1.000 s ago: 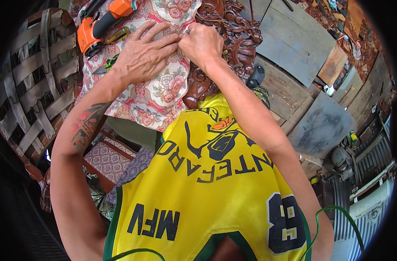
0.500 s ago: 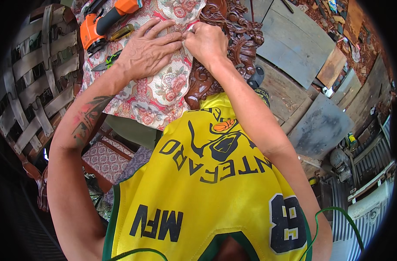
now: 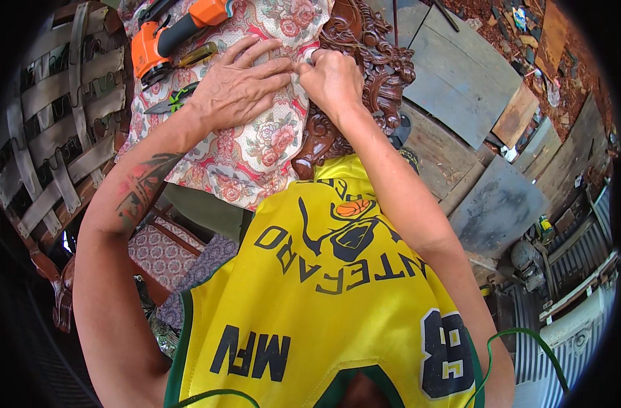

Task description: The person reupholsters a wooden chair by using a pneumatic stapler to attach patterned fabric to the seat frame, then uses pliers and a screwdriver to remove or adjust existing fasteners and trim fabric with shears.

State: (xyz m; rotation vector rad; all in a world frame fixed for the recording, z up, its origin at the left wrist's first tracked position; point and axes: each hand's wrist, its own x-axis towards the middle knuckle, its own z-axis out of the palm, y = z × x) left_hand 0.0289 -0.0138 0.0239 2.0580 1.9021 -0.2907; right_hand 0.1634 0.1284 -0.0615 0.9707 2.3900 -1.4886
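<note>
My left hand lies spread, fingers apart, on the floral fabric covering a piece with carved, glossy dark wood. My right hand is closed in a pinch on the fabric's edge beside the carving, close to the left fingertips; what lies under its fingers is hidden. An orange-and-black power tool rests on the fabric at the upper left. Just below it are a yellow-handled screwdriver and a green-handled cutting tool, partly behind my left hand.
A frame with woven grey straps and springs stands at the left, above a patterned cushion. Weathered boards lie at the right, with scattered debris beyond and corrugated metal at the lower right.
Both hands, the fabric and the tools sit slightly farther right and lower in the picture. The grip of my right hand and the spread of my left look much the same.
</note>
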